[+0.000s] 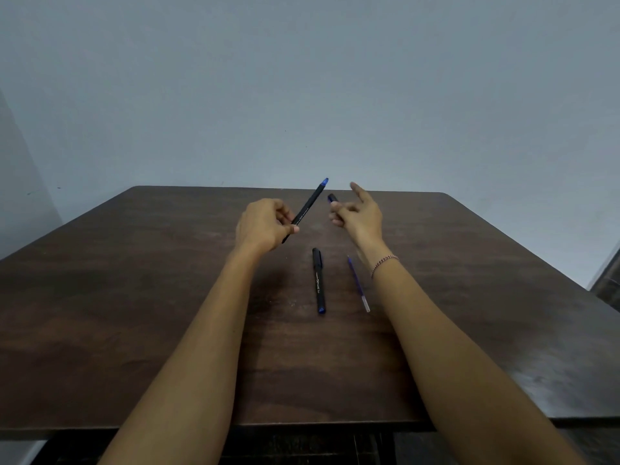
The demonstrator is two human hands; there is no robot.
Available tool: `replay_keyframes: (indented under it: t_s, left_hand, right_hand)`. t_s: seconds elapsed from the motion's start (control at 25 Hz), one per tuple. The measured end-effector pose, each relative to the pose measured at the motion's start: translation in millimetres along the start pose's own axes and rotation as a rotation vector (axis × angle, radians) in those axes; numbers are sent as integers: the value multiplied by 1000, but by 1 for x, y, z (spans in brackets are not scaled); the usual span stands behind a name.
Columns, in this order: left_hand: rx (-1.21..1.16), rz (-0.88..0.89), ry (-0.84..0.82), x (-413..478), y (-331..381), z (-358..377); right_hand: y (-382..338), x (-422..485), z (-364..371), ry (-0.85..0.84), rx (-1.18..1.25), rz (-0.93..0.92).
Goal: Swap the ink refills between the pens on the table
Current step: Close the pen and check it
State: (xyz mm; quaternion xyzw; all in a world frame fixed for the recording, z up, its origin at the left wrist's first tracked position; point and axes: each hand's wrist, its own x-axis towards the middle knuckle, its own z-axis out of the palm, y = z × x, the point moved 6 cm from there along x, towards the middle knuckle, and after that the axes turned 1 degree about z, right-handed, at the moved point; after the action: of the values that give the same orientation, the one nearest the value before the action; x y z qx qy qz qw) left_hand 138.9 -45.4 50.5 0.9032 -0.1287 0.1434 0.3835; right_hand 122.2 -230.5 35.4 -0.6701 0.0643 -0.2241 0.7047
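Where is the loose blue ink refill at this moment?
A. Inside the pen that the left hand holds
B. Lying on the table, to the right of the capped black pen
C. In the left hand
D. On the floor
B: the blue ink refill lies bare on the table, right of the capped black pen, and neither hand touches it.

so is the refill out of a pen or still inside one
Out. The blue refill lies bare on the table, right of the capped black pen and apart from it.
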Motion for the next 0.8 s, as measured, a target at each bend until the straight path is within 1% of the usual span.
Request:
replay_keyframes:
  t_s: [0.12, 0.24, 0.4, 0.56, 0.8]
  left_hand:
    - [55, 41, -62, -2, 7, 7]
    - [77, 62, -102, -5, 10, 12]
    - [79, 72, -100, -4, 9, 11]
    - [84, 63, -97, -3, 9, 11]
    - [90, 63, -98, -3, 9, 11]
  right_hand:
    - [-1, 6, -11, 12, 133, 25]
    - [-6, 8, -19, 58, 110, -21]
    - [-17, 5, -26, 129, 213, -105]
    - [-26, 3, -27, 147, 344, -172]
    - [-29, 2, -25, 139, 371, -200]
